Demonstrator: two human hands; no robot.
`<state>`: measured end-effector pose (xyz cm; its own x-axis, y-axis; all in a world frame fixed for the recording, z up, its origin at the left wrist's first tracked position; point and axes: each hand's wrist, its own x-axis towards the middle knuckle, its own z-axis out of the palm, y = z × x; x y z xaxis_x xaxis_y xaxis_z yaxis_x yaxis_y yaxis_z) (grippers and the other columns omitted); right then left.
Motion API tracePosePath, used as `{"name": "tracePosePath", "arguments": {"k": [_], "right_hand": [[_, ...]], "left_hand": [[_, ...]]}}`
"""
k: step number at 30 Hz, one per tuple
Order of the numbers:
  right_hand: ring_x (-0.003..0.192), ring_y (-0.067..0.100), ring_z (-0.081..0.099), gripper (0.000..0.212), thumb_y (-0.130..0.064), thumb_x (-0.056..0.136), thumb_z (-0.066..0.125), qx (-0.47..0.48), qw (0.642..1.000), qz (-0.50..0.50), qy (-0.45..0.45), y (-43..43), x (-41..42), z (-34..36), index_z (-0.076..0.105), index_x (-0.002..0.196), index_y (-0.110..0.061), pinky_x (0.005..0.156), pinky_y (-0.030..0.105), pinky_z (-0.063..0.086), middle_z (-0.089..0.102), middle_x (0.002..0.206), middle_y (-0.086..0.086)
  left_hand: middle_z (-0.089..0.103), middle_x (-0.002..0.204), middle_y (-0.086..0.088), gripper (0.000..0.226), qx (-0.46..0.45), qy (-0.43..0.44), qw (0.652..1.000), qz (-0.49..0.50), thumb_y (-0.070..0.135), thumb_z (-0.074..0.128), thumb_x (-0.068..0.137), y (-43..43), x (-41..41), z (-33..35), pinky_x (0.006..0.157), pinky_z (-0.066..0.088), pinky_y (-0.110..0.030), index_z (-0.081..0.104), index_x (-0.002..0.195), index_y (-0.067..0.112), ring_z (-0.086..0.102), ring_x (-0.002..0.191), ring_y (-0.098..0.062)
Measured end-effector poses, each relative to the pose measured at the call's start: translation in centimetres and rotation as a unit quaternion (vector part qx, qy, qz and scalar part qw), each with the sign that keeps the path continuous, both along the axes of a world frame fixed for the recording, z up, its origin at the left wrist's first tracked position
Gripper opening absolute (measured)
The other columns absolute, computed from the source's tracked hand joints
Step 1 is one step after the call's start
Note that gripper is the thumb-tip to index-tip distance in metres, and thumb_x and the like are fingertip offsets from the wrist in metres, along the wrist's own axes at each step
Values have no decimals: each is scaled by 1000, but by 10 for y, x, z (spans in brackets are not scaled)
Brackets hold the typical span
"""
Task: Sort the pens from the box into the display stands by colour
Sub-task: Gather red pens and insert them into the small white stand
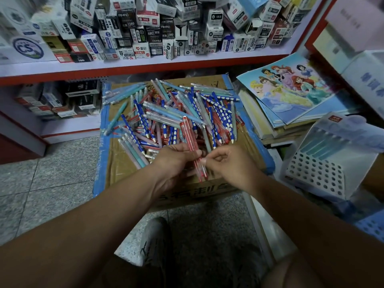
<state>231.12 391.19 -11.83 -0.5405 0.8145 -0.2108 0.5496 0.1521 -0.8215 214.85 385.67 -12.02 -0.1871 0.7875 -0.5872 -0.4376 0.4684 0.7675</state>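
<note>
A cardboard box point(124, 163) edged with blue tape sits on the floor, heaped with several pens point(170, 113): blue ones with white dots, red ones, pale blue, teal and pink. My left hand point(172, 161) grips a small bundle of red pens point(192, 142) over the box's near side, their tips pointing down toward me. My right hand point(228, 163) pinches the lower part of that bundle with thumb and forefinger. A white display stand point(318, 173) with rows of round holes stands to the right; several pale blue pens stand at its back.
Shelves point(145, 65) crammed with small pen cartons rise behind the box. A stack of books with a princess cover point(291, 94) lies right of the box. A blue perforated stand point(372, 225) shows at the far right. My shoe point(155, 240) rests on the tiled floor below the box.
</note>
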Motion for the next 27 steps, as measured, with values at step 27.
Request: {"name": "tracePosePath", "arguments": {"k": [27], "right_hand": [[92,18,62,15,-23,88,72,114,975,-142,-128,37,11,-21,57,86,-19,56,19,38,64,90,-2]], "left_hand": [[72,89,-14,11,-6,-19,999,-44,-3,62,91,8,-5,1,75,59,-42,65,100,3,71,79,-22]]}}
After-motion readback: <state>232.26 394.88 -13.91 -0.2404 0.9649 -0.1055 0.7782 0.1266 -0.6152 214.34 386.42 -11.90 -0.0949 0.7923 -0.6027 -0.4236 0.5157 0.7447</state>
